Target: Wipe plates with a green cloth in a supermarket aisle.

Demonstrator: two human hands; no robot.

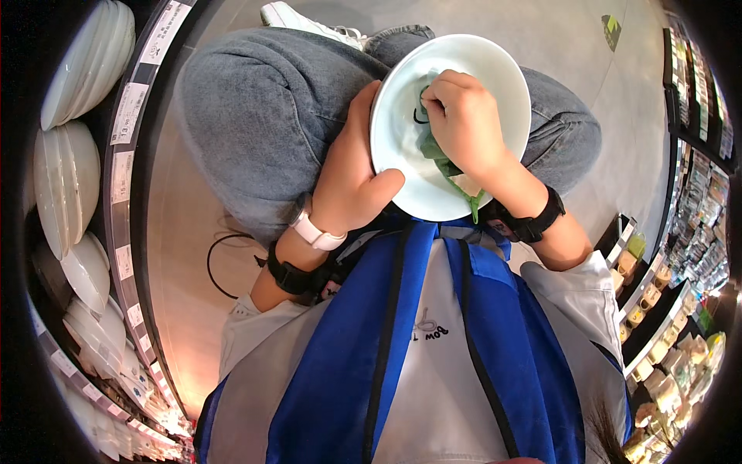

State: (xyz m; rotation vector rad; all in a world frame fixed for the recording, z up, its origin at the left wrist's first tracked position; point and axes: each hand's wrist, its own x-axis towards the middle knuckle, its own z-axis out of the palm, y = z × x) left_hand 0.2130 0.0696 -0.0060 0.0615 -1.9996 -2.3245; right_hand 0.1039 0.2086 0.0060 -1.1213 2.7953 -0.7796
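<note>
A white bowl [498,64] is tilted toward me above my lap, its inside facing up. My left hand [356,168] grips its left rim, thumb over the near edge and fingers behind the wall. Inside the bowl, my right hand [464,122] pinches a green cloth [432,148] against the inner surface. One corner of the cloth hangs over the near rim, showing a pale patch. A short dark curved mark [419,118] shows on the bowl beside my right fingertips. My right fist hides part of the cloth.
Shelves on the left hold stacked white plates [66,185] behind a price-label strip [128,113]. To the right, more shelves carry cups [649,296] and small packaged goods [698,214]. A thin black cable loop [210,267] lies near my left wrist, over the floor [174,232].
</note>
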